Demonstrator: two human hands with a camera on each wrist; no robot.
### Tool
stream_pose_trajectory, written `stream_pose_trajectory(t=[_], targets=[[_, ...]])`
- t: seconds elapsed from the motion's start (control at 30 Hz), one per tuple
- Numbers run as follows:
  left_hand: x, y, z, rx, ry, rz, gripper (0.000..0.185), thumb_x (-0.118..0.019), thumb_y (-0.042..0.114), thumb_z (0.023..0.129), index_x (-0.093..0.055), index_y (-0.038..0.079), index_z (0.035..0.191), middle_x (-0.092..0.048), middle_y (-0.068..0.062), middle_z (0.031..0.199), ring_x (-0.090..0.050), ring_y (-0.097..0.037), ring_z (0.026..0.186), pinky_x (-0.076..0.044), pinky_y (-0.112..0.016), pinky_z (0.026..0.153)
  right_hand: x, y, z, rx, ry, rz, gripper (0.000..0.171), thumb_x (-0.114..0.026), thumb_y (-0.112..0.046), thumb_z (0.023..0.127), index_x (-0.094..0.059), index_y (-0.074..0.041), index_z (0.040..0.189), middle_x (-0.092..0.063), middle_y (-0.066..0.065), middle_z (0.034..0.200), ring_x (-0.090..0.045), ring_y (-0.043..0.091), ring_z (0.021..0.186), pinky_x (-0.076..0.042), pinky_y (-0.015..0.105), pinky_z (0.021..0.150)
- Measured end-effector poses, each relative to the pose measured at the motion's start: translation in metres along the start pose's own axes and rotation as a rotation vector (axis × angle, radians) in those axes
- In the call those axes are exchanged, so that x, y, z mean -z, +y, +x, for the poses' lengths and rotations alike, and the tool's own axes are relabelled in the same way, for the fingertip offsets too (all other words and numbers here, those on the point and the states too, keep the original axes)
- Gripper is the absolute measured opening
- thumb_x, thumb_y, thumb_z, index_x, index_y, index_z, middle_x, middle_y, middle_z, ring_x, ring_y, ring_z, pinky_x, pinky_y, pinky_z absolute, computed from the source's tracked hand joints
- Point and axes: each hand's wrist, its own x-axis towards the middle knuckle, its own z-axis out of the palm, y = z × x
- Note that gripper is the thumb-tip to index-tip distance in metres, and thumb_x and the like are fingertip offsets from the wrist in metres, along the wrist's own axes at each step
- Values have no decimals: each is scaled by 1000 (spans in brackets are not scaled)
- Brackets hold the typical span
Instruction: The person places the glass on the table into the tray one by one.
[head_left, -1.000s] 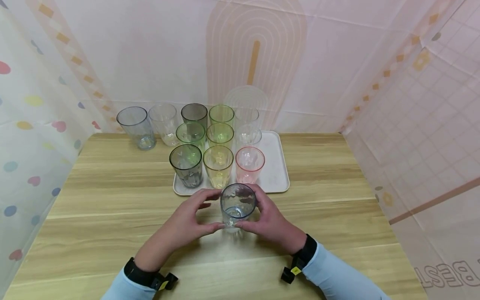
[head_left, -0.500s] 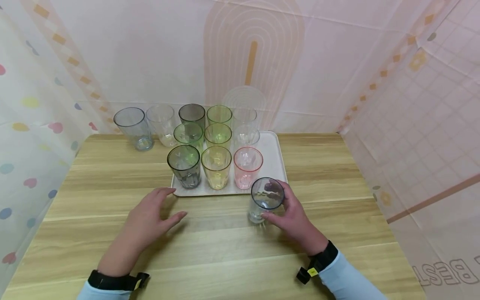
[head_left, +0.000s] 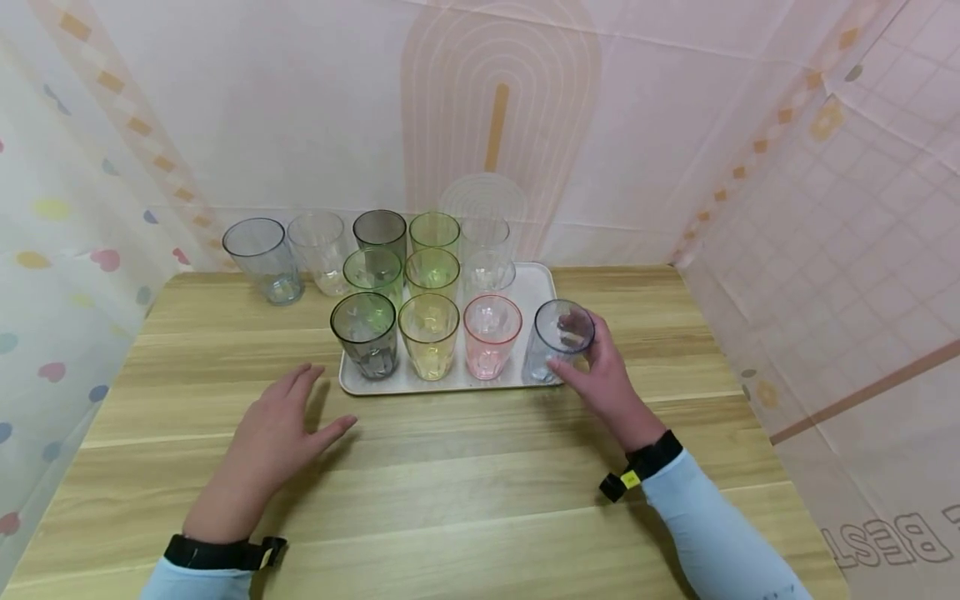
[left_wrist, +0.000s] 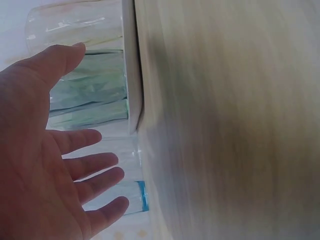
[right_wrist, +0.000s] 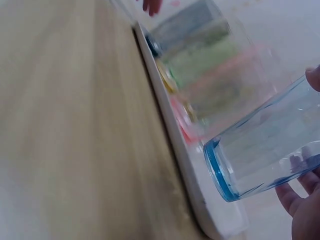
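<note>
My right hand (head_left: 600, 371) grips a bluish clear glass (head_left: 551, 346) by its side, thumb in front and fingers behind. The glass is upright over the front right corner of the white tray (head_left: 450, 385). In the right wrist view the blue base of the glass (right_wrist: 220, 172) shows close over the tray. To its left a pink glass (head_left: 491, 342), a yellow glass (head_left: 430, 342) and a dark grey glass (head_left: 365, 337) form the tray's front row. My left hand (head_left: 273, 425) is spread in the air at the tray's left, holding nothing.
Behind the front row stand a green glass (head_left: 372, 271), a yellow-green glass (head_left: 432, 268) and several others. At the back left, a bluish glass (head_left: 262, 254) and a clear glass (head_left: 318, 246) stand on the wooden table (head_left: 435, 500). A patterned cloth (head_left: 315, 108) hangs behind.
Both hands were at the glass; the left let go and drew away leftward. The right hand carried the glass right, then forward from the table to the tray's front right corner.
</note>
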Motion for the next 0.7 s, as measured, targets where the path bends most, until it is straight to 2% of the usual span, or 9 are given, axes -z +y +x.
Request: stream_pose_trajectory(t=[0.2,0.43,0.7], targets=[[0,-2,6,19,-28,13,101,-81,62,96,-46,-9,159,-40,-42,163,-43,-66,143,-39,-82,113,7,10,52,-23,56,-21,77,-82,-10,101,-36,-4,164,-52,18,158,-48,31,150,-35,52,130],[0,-3,5,39,-60,19,105,-77,66,97,-43,-9,161,-37,-42,164,-40,-65,147,-36,-81,116,4,22,113,-77,67,-79,77,-82,-23,103,-36,-2,162,-52,17,158,-45,28,153,-31,50,132],[2,-4,2,35,-28,31,102,-79,63,97,-45,-9,159,-40,-42,163,-42,-64,145,-39,-82,113,1,29,154,-136,51,-129,83,-81,-34,103,-32,-6,164,-46,16,162,-39,28,157,-32,44,133]])
